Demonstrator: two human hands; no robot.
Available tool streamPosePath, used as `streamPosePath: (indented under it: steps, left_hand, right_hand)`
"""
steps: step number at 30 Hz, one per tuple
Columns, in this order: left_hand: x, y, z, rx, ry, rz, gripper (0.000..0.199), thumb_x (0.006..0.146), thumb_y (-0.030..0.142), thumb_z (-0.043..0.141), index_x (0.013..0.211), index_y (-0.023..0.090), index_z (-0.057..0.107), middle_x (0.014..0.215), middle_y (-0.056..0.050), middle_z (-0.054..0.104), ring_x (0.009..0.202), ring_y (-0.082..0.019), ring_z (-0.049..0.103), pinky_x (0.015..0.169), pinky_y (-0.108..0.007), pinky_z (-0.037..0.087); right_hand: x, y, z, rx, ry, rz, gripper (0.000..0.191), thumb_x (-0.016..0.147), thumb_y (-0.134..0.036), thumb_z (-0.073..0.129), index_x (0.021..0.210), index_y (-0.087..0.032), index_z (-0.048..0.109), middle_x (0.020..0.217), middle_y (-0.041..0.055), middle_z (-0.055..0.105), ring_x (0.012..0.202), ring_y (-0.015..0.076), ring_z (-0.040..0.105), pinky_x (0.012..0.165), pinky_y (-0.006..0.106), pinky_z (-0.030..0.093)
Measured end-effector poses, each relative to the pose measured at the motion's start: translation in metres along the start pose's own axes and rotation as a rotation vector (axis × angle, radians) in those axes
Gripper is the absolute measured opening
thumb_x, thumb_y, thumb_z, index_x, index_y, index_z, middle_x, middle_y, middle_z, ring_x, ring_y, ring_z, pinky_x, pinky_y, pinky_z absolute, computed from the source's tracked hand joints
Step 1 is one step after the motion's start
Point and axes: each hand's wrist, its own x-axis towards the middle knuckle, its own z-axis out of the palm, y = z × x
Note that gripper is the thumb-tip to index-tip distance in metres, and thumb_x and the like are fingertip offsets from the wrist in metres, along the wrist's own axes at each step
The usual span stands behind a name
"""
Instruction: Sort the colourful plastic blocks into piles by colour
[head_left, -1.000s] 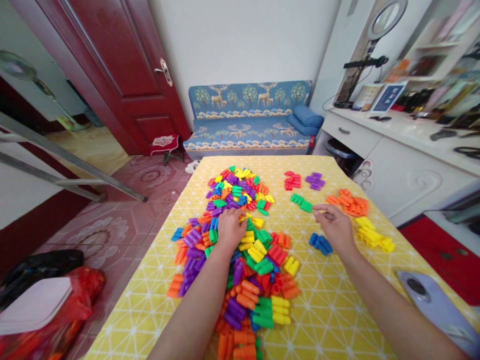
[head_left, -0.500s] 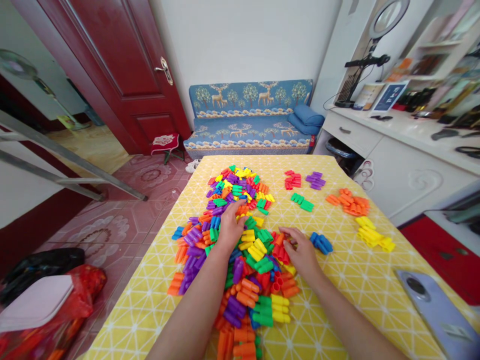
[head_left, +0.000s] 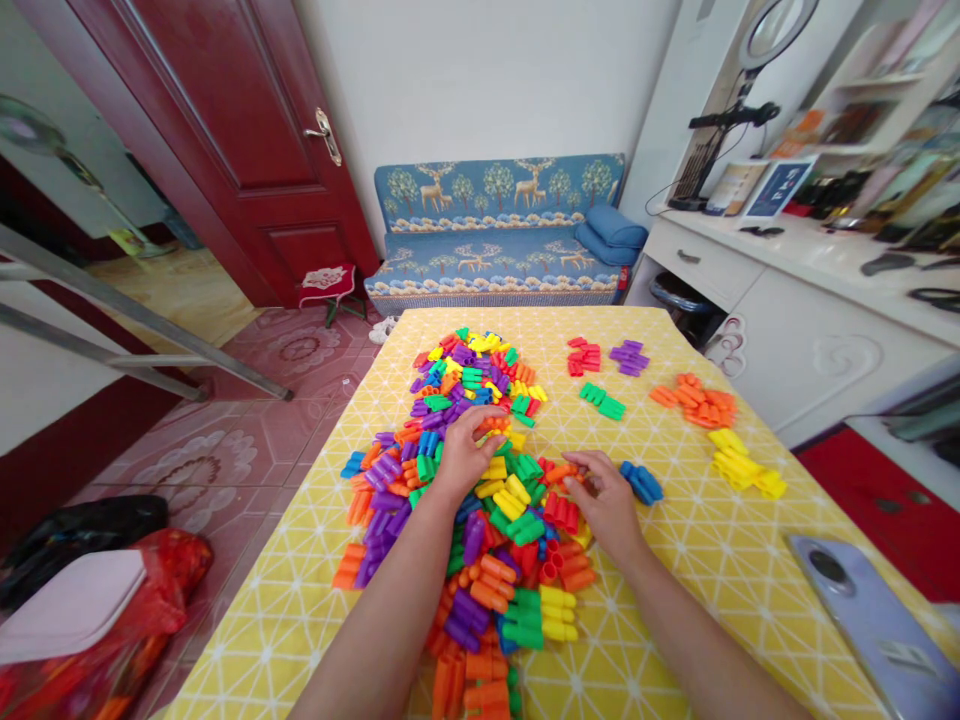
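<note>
A long heap of plastic pieces in mixed colours, with yellow pieces and purple pieces among them, covers the table's middle. My left hand reaches over the heap, its curled fingers around an orange piece. At the heap's right edge my right hand pinches another orange piece, just above red pieces. Blue pieces lie right of that hand. Farther off sit separate groups of red, purple, green, orange and yellow pieces.
A phone lies on the yellow tablecloth at the right front. Beyond the table stands a blue sofa. A white cabinet is at the right, a metal ladder at the left.
The orange piece at my right hand has turned from upright to lying sideways, clear of the red pieces. My left hand has shifted slightly, and an orange piece now shows at its fingers.
</note>
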Motion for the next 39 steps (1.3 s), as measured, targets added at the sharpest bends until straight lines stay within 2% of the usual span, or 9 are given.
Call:
streamPosePath:
  steps: [2,4,10,13,18,23,30,36,39]
  left_hand:
    - [0.001,-0.001,-0.001,0.04,-0.008,0.081,0.02,0.08,0.016,0.065,0.098,0.021,0.072,0.114,-0.008,0.066,0.108,-0.022,0.063,0.091,-0.036,0.054]
    - [0.001,-0.003,-0.002,0.087,-0.007,0.13,0.018,0.083,0.016,0.063,0.096,0.022,0.073,0.114,-0.008,0.067,0.107,-0.02,0.064,0.095,-0.037,0.051]
    - [0.001,-0.005,0.0,0.157,-0.038,0.154,0.022,0.085,0.016,0.059,0.102,0.022,0.073,0.112,-0.007,0.07,0.106,-0.019,0.064,0.096,-0.035,0.05]
    - [0.0,-0.005,0.001,0.188,-0.053,0.155,0.03,0.08,0.007,0.057,0.102,0.022,0.072,0.104,-0.005,0.072,0.104,-0.018,0.065,0.097,-0.035,0.05]
    - [-0.002,-0.004,0.0,0.215,-0.058,0.132,0.045,0.067,-0.004,0.051,0.096,0.022,0.072,0.104,-0.003,0.072,0.103,-0.019,0.065,0.097,-0.036,0.05]
    - [-0.003,-0.005,0.0,0.238,-0.05,0.124,0.04,0.065,-0.004,0.049,0.088,0.021,0.071,0.099,-0.003,0.072,0.101,-0.02,0.065,0.096,-0.037,0.05]
    - [-0.002,-0.004,0.001,0.249,-0.056,0.14,0.039,0.066,-0.004,0.05,0.088,0.02,0.07,0.098,-0.002,0.072,0.099,-0.019,0.065,0.094,-0.035,0.05]
    - [-0.002,-0.006,0.0,0.26,-0.054,0.136,0.039,0.066,-0.004,0.051,0.089,0.02,0.07,0.1,-0.003,0.072,0.101,-0.02,0.064,0.096,-0.037,0.049]
    - [-0.002,-0.008,0.0,0.255,-0.048,0.141,0.04,0.066,-0.004,0.05,0.09,0.02,0.07,0.1,-0.003,0.072,0.101,-0.02,0.064,0.095,-0.037,0.049]
  right_hand:
    - [0.0,-0.002,0.001,0.011,0.113,-0.053,0.017,0.082,-0.021,0.056,0.096,-0.022,0.067,0.097,0.005,0.058,0.085,0.0179,0.057,0.071,0.031,0.048]
    - [0.001,-0.002,0.001,-0.028,0.149,-0.103,0.015,0.083,-0.017,0.053,0.089,-0.023,0.065,0.095,0.0045,0.056,0.087,0.0176,0.056,0.074,0.032,0.048]
    - [0.0,0.007,0.003,-0.209,-0.011,-0.14,0.027,0.066,-0.004,0.046,0.079,-0.022,0.061,0.101,0.0054,0.058,0.101,0.0212,0.055,0.088,0.039,0.047]
    - [0.0,0.012,0.002,-0.258,-0.022,-0.147,0.033,0.063,-0.005,0.049,0.088,-0.022,0.061,0.112,0.0064,0.061,0.108,0.0234,0.054,0.096,0.044,0.044]
    - [0.001,0.013,0.002,-0.316,-0.041,-0.122,0.041,0.079,-0.023,0.057,0.12,-0.02,0.059,0.124,0.0102,0.062,0.116,0.0262,0.054,0.103,0.048,0.04]
    - [0.004,0.013,0.001,-0.35,-0.102,-0.097,0.043,0.085,-0.028,0.054,0.127,-0.023,0.058,0.13,0.0087,0.06,0.121,0.0258,0.052,0.105,0.048,0.038]
    - [0.006,0.01,0.0,-0.287,-0.088,-0.021,0.041,0.079,-0.022,0.057,0.119,-0.023,0.062,0.113,0.0077,0.063,0.099,0.0237,0.059,0.092,0.044,0.048]
    - [-0.001,0.007,0.006,-0.071,0.101,0.019,0.044,0.079,-0.032,0.063,0.121,-0.021,0.056,0.115,0.0099,0.059,0.088,0.0206,0.059,0.067,0.033,0.052]
    - [0.004,0.005,-0.004,-0.061,0.179,0.004,0.046,0.081,-0.037,0.063,0.124,-0.023,0.054,0.116,0.0093,0.059,0.087,0.0189,0.059,0.059,0.029,0.049]
